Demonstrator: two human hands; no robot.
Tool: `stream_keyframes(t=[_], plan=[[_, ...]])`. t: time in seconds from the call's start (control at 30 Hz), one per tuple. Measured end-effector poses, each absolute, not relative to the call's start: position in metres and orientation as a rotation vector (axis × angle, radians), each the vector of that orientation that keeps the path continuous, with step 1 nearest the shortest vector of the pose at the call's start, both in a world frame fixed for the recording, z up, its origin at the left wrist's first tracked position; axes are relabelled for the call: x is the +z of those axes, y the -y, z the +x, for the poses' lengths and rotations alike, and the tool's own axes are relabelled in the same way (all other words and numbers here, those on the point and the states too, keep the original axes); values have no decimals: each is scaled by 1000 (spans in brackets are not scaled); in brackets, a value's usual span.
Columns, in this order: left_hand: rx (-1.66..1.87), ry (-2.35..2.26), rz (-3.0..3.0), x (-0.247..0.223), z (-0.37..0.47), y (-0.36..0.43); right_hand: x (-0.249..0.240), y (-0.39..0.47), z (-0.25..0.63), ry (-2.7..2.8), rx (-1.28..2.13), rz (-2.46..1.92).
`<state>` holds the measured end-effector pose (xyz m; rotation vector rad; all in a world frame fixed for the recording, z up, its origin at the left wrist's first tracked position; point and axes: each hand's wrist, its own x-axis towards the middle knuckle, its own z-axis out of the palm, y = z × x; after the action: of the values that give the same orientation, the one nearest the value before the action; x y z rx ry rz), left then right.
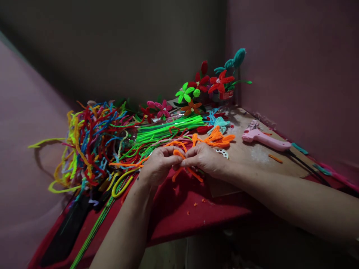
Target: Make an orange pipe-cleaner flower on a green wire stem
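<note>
Between the fingers of 2 hands, over the near part of the red tabletop [174,215], sits an orange fuzzy stem [178,153]. The left hand [157,166] and the right hand [206,160] pinch it from opposite sides, thumbs almost meeting, so neither is clearly nearer to it. Its upper part makes a short curve, the long axis slanting from upper left down toward the right thumb. Below the fingers, 2 orange ends [195,174] spread apart, 1 down-left and 1 down-right; the fingers hide where they join, so I cannot tell whether all this is a single length.

Just below the fingers, orange scraps [195,204] dot the cloth. Just beyond the right fingers lies an orange petal cluster [218,140], clearly nearer to that hand, with a white perforated disc [223,152] beside it. Ahead of the fingers runs a bright green bundle [171,129], lying crosswise. Farther left is a tangled heap of coloured stems [92,145]; well to the right, a pink glue gun [266,141]. Farthest ahead stand fuzzy flowers [184,93].
</note>
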<state>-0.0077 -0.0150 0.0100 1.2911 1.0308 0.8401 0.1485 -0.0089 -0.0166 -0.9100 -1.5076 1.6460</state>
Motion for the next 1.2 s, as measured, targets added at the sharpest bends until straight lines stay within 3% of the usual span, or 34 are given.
stream_keyframes(t=[0.4,1.2], plan=[[914,-1300,1522,11,3,21,-22,6,147,1584,1528,-969],[986,-1099,1372,10,-5,18,-19,7,146,1420,1638,-950]])
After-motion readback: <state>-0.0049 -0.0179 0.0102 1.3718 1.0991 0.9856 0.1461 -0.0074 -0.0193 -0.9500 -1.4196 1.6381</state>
